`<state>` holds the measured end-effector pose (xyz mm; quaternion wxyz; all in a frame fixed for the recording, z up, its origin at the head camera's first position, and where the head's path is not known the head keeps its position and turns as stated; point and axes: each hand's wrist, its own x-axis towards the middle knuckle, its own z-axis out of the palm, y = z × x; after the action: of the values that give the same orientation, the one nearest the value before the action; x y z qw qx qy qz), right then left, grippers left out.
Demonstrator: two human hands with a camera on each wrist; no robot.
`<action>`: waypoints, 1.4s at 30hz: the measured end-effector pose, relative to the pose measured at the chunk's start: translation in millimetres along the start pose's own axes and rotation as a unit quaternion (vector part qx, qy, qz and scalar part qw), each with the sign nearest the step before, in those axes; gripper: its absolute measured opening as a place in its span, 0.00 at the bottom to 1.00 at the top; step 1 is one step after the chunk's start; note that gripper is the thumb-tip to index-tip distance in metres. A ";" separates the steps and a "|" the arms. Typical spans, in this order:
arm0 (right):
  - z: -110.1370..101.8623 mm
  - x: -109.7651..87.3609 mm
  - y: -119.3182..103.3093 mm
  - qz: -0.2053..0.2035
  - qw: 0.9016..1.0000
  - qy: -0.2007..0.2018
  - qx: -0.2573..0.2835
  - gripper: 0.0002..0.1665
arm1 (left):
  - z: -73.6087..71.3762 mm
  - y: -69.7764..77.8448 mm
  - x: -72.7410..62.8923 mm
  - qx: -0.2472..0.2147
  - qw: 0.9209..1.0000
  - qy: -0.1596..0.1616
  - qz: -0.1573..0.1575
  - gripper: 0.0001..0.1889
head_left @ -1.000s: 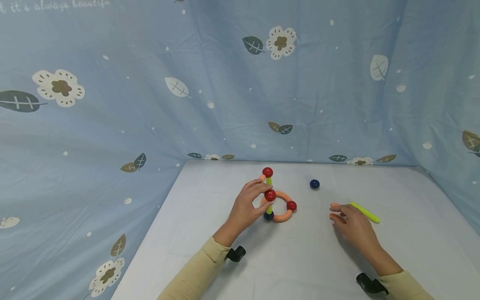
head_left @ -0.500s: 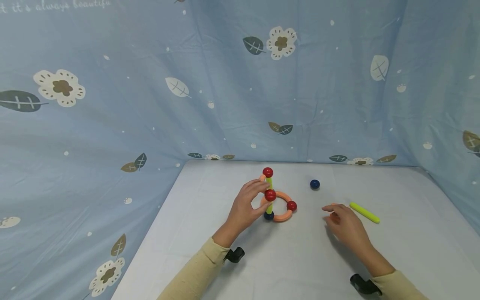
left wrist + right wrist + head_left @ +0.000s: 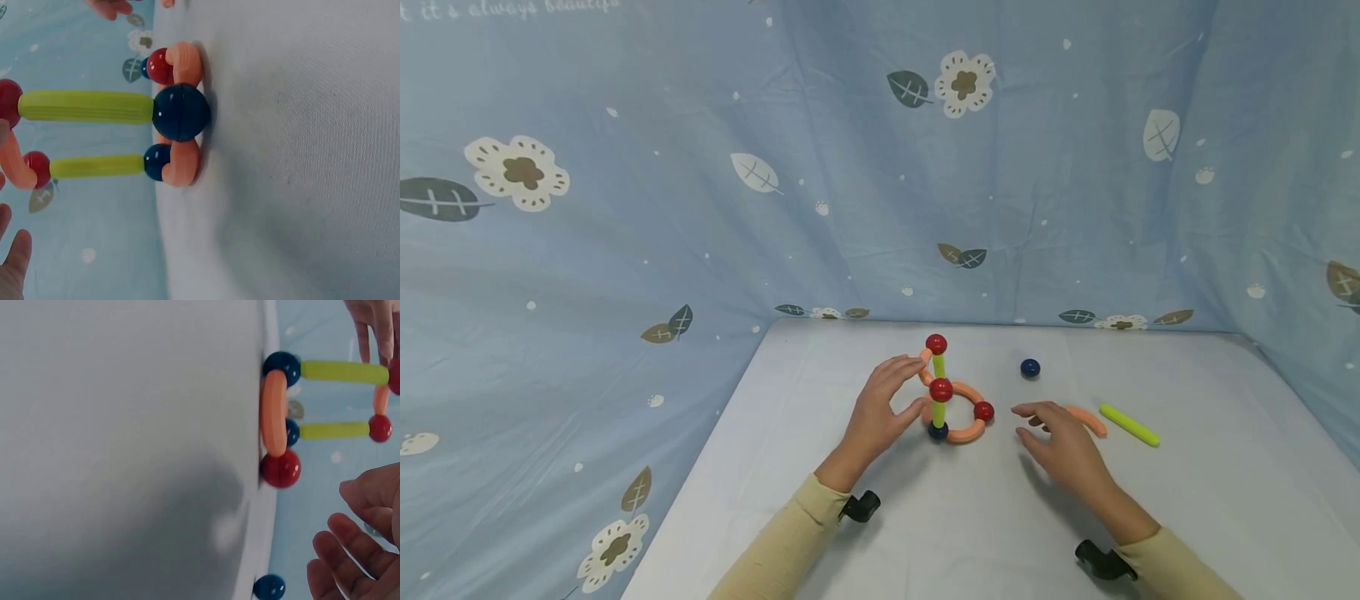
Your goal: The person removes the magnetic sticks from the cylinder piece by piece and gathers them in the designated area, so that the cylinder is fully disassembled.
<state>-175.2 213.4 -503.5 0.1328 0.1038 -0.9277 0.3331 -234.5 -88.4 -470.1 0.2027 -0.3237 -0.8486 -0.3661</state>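
A toy structure of magnetic-looking sticks and balls stands on the white table. Its base is a ring of curved orange sticks (image 3: 968, 434) with dark blue balls (image 3: 181, 112) and a red ball (image 3: 983, 412). Two yellow-green sticks (image 3: 87, 106) rise upright from the blue balls, topped by red balls (image 3: 941, 389) that another curved orange stick (image 3: 380, 400) links. My left hand (image 3: 876, 414) is at the structure's left, thumb and fingers spread around its upper part. To the right, my right hand (image 3: 1063, 446) hovers with loosely bent fingers, holding nothing.
A loose curved orange stick (image 3: 1087, 421) lies just beyond my right hand, beside a straight yellow-green stick (image 3: 1130, 425). Farther back is a single dark blue ball (image 3: 1030, 368). A blue patterned cloth (image 3: 865, 167) hangs behind the table (image 3: 985, 533).
My left hand has loosened from the front red ball and drawn slightly left; the structure stays upright. My right hand has moved left, away from the loose sticks, uncovering the curved orange one.
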 end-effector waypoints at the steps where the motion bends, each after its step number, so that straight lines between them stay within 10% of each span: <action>1: 0.9 1.1 -2.4 -0.004 1.000 0.000 0.001 0.19 | 0.2 -0.6 0.2 0.001 1.000 0.001 -0.003 0.29; 26: 20.5 39.7 -74.1 -0.104 0.990 0.025 0.095 0.29 | 3.6 -9.1 5.4 0.002 1.000 0.006 -0.021 0.21; 42: 30.0 46.7 -81.2 -0.119 0.984 0.030 0.125 0.23 | 7.6 -11.0 8.4 -0.007 1.000 0.008 0.012 0.18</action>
<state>-201.8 127.7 -463.1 0.1850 0.2197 -0.8553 0.4313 -248.9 -85.1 -475.5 0.2114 -0.3329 -0.8403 -0.3720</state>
